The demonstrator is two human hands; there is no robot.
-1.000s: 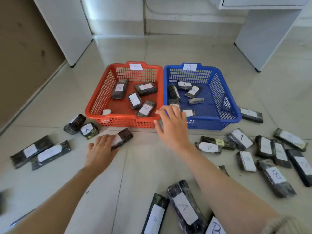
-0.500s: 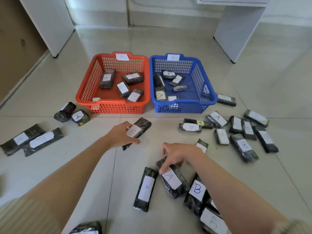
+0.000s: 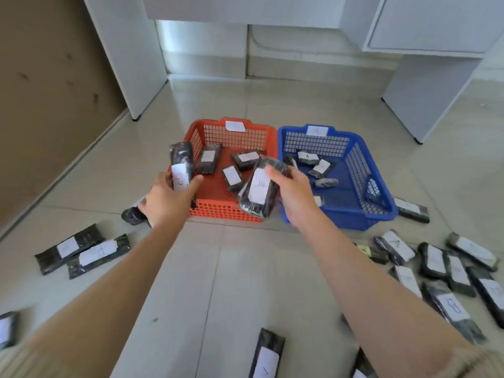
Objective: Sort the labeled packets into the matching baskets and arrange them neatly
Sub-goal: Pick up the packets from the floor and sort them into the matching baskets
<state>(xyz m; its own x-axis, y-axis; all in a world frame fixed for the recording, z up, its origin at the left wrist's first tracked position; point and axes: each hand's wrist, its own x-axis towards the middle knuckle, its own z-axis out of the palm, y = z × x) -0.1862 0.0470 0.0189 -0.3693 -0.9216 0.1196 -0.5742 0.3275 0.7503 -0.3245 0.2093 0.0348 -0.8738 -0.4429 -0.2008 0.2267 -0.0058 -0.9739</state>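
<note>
Head view: we count two baskets on the floor, a red basket and, touching its right side, a blue basket, each with a white label on its far rim. We count two packets in hand. The left hand curls round the first packet over the red basket's near-left corner. The packet stands nearly upright, its long axis pointing up and away from us. The right hand grips the second packet over the red basket's near-right corner. Its long axis tilts from near-left to far-right, and its label faces us with what looks like an A. Inside the red basket we see four packets, in the blue one at least four. Left of the red basket lie three loose packets, two side by side. Right of it, beyond the blue basket, a cluster is too blurred to count.
</note>
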